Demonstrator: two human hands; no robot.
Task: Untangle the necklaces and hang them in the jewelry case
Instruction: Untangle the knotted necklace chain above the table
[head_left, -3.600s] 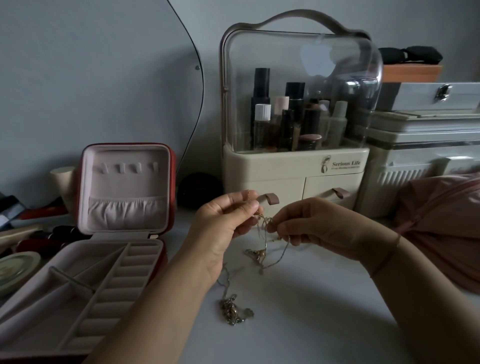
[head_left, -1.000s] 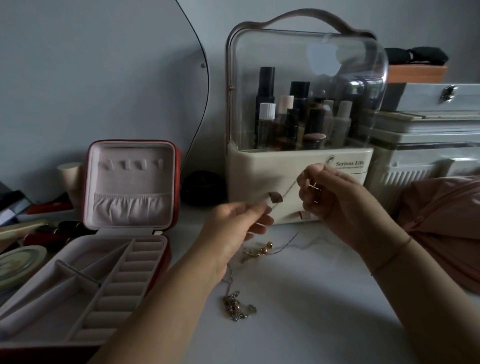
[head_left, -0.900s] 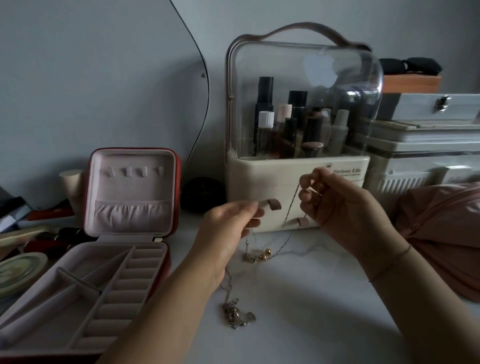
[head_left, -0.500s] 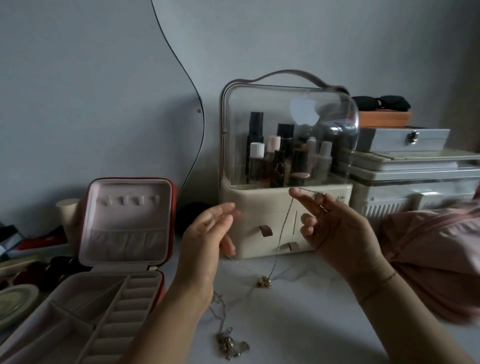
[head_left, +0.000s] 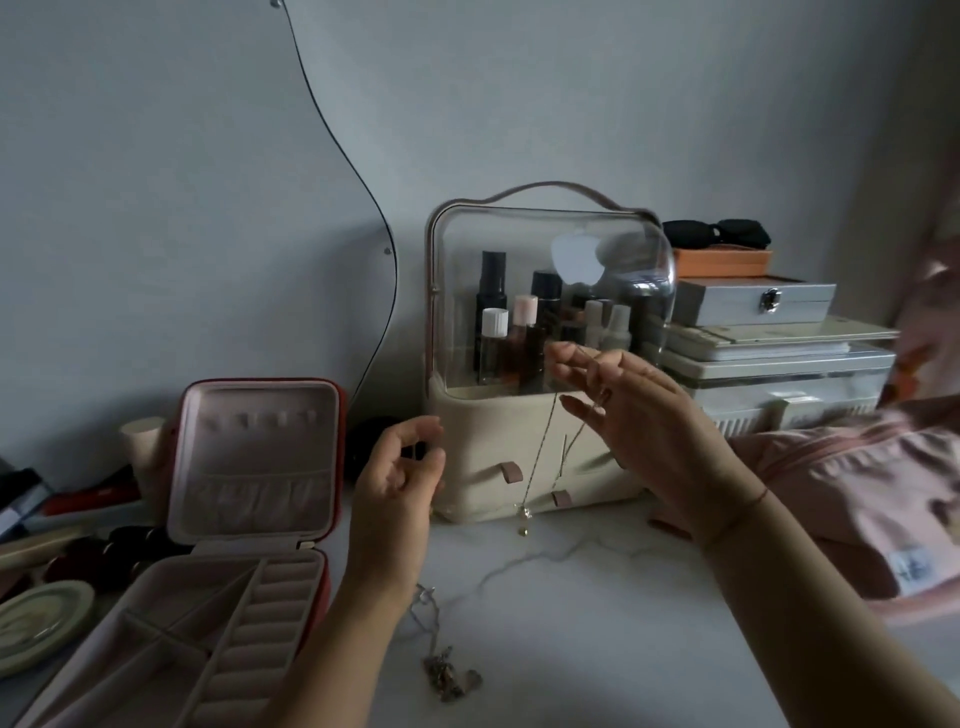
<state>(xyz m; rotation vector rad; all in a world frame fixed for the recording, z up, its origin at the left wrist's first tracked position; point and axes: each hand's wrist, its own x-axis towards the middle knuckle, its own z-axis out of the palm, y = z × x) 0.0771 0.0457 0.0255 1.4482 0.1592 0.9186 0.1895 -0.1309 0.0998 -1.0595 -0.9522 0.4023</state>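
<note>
A thin gold necklace (head_left: 540, 457) hangs draped over the straight fingers of my right hand (head_left: 639, 421), in front of the cosmetics box. Its small pendant (head_left: 523, 519) dangles just above the table. My left hand (head_left: 400, 473) hovers to the left of the chain with loosely curled fingers and holds nothing that I can see. A clump of other necklaces (head_left: 447, 675) lies on the white table below my left forearm. The red jewelry case (head_left: 332, 582) stands open at the left. Its pink lid (head_left: 260, 457) is upright, with a row of hooks (head_left: 260, 418) near the top.
A clear-domed cosmetics organizer (head_left: 545, 312) stands behind my hands. Stacked storage boxes (head_left: 753, 338) sit to its right, and a pink bag (head_left: 857, 493) lies on the table at the right. A round dish (head_left: 41, 618) and a cup (head_left: 143, 441) are left of the case.
My right hand has risen with the necklace and its fingers have straightened. My left hand has let go of the chain, and the pendant now hangs free of the clump.
</note>
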